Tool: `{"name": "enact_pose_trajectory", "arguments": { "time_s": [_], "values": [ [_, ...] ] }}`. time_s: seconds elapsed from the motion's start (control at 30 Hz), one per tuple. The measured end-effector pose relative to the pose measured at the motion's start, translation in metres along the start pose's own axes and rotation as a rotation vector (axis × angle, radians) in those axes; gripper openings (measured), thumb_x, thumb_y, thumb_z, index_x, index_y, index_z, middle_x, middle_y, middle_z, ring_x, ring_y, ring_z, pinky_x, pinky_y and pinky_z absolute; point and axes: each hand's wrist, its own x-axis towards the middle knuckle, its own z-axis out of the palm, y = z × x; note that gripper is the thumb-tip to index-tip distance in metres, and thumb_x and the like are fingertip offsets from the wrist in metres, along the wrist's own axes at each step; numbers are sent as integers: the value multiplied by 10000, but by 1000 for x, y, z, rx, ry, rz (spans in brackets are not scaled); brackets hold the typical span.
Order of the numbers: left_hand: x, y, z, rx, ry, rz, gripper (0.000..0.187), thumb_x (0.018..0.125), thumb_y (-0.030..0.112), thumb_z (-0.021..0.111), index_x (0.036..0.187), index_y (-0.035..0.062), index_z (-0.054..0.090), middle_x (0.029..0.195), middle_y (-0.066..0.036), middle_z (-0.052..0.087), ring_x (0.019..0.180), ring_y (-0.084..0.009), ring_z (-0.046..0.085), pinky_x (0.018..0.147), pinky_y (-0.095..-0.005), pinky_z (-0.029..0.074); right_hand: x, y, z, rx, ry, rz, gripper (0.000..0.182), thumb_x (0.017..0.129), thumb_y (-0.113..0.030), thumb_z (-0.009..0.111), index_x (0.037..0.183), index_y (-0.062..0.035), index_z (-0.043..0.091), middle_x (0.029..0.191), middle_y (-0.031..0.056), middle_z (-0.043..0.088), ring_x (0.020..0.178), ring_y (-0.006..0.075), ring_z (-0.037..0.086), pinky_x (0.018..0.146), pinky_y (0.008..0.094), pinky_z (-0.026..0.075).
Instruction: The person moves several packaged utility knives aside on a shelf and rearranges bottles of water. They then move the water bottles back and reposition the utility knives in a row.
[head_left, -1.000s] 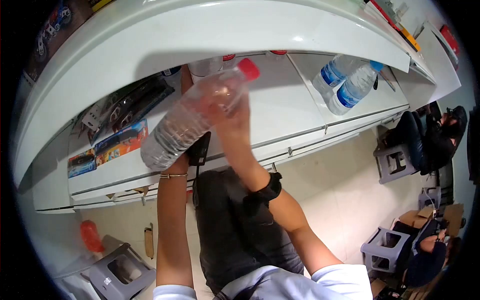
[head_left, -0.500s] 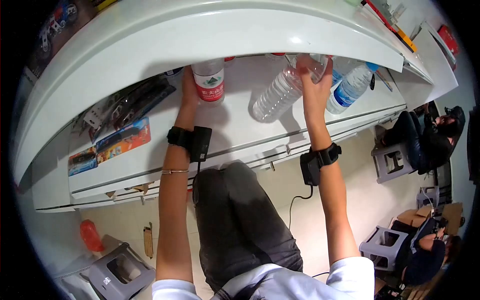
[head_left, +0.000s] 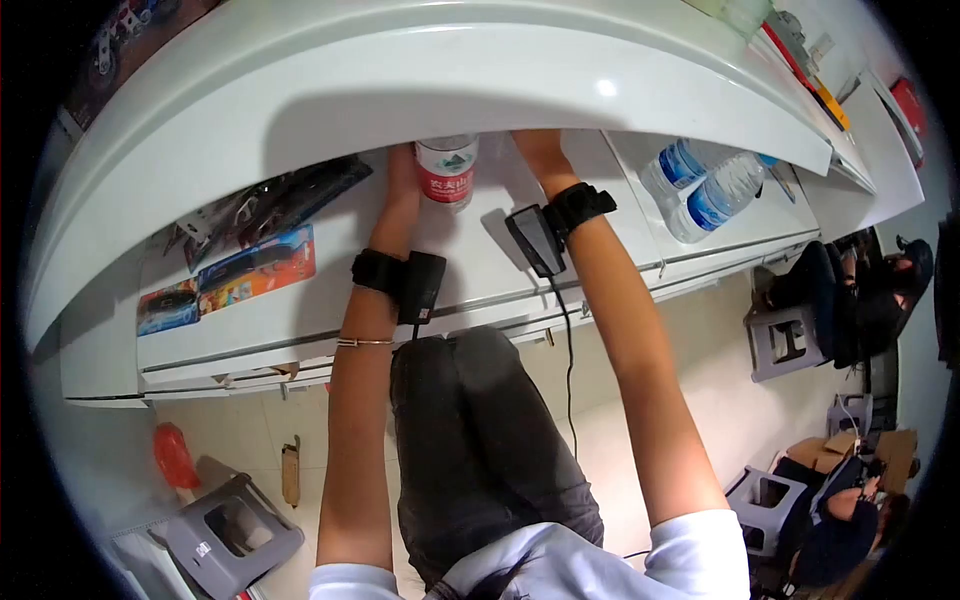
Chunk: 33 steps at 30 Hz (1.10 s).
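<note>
A plastic water bottle with a red and white label (head_left: 447, 175) stands on the white desktop, its top hidden by the white overhanging shelf. My left hand (head_left: 403, 160) is close against the left side of this bottle; its fingers are out of sight under the shelf edge, so a grip cannot be made out. To the right of the bottle, my right hand (head_left: 540, 146) reaches under the same edge, with only its back part near the wrist showing. Whatever its fingers touch is hidden.
Two blue-label water bottles (head_left: 713, 200) stand on the right of the desk. Packaged items (head_left: 258, 270) lie on the left. The white shelf (head_left: 480, 85) overhangs the desktop. Grey stools (head_left: 235, 535) are on the floor; two people (head_left: 880, 300) sit at the right.
My right hand has moved left and farther under the shelf; the clear unlabelled bottle it held is out of sight. The red-label bottle and my left hand appear slightly farther right.
</note>
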Motion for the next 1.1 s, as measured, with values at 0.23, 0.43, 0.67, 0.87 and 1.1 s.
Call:
{"name": "enact_pose_trajectory", "arguments": {
  "time_s": [0.23, 0.43, 0.67, 0.87, 1.1],
  "values": [
    [-42, 26, 22, 163, 10, 87, 558, 940, 423, 398, 1302, 0, 375, 1262, -93, 454, 1150, -183, 437, 957, -304, 356, -16, 14, 31, -117, -22, -21, 297, 737, -210, 657, 986, -50, 630, 949, 156, 619, 910, 346, 567, 806, 466, 411],
    [-38, 16, 8, 291, -4, 100, 537, 958, 407, 359, 1296, -9, 385, 1263, -98, 457, 1162, -193, 428, 972, -303, 333, -9, -2, 39, -44, 15, 57, 271, 761, -198, 635, 983, -42, 624, 955, 160, 615, 917, 354, 562, 812, 470, 409],
    [-40, 17, -3, 316, -181, 196, 528, 976, 411, 314, 1252, -20, 441, 1251, -104, 481, 1147, -191, 442, 971, -305, 331, -4, -7, 34, 367, -135, 339, 240, 800, -179, 597, 984, -27, 613, 964, 167, 610, 925, 357, 559, 816, 464, 414],
    [-16, 3, -13, 128, 10, 82, 525, 960, 427, 343, 1243, -3, 450, 1233, -97, 506, 1123, -183, 482, 957, -305, 361, 5, 5, -9, 304, -249, 251, 281, 815, -220, 566, 1008, -17, 591, 953, 177, 605, 920, 375, 552, 831, 475, 404],
    [-20, 9, -8, 174, 135, 82, 537, 949, 460, 337, 1270, 40, 431, 1238, -93, 514, 1142, -198, 486, 947, -324, 393, -48, 82, -22, -133, 71, 299, 374, 843, -293, 542, 1084, -8, 567, 1068, 211, 569, 998, 382, 516, 873, 464, 384]
  ]
}}
